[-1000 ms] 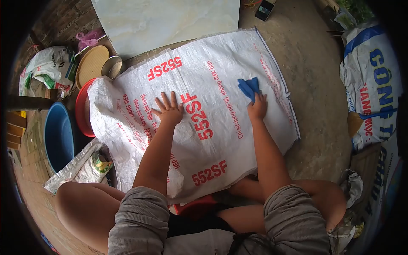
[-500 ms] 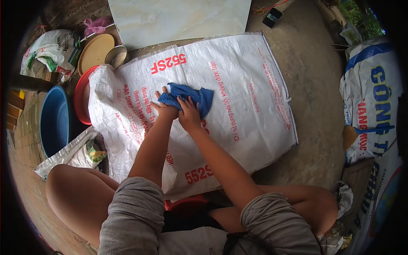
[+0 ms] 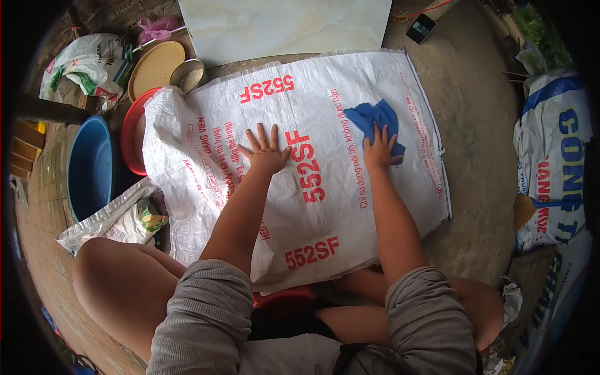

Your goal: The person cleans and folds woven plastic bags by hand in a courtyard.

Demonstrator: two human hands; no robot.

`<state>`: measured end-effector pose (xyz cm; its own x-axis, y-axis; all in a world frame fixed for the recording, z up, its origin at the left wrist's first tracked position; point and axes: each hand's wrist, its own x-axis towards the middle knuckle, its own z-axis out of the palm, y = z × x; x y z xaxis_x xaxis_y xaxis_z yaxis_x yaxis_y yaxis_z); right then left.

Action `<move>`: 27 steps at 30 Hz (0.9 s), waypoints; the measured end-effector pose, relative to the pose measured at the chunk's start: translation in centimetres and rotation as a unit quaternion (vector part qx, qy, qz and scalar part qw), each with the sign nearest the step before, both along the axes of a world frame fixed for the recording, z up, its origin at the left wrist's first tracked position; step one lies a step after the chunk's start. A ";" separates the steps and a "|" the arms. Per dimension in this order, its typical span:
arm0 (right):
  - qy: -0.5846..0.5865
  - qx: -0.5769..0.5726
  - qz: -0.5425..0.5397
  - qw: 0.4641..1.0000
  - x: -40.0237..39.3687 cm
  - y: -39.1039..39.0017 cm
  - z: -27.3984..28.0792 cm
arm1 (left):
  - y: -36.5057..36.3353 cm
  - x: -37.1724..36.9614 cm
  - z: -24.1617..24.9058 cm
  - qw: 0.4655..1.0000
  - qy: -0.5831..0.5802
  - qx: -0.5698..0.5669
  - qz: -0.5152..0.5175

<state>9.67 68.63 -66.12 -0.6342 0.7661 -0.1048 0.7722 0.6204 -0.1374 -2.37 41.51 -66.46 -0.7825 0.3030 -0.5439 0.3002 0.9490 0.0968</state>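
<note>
A white woven sack with red print lies spread flat on the ground before my crossed legs. My left hand rests on its middle-left part, fingers spread, with nothing in it. Further right, my right hand lies with its fingers apart on a blue cloth. The cloth is crumpled against the sack, partly covered by my fingers.
At the left stand a blue basin, a red basin, a tan round lid and a metal bowl. A marbled board is at the top, a small device beside it, and printed sacks at the right.
My right hand and the blue cloth have moved right across the sack. My left hand has come off the cloth and now lies on the sack. The view has shifted slightly.
</note>
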 end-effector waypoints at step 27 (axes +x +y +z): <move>0.124 -0.189 -0.005 0.974 -5.3 -5.1 4.0 | 0.0 0.1 -0.1 1.000 0.020 0.020 -0.004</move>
<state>4.41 63.58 -62.10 -0.6684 0.7090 -0.2248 0.6920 0.4821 -0.5373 -2.23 41.47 -66.54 -0.8010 0.3303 -0.4993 0.3126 0.9421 0.1216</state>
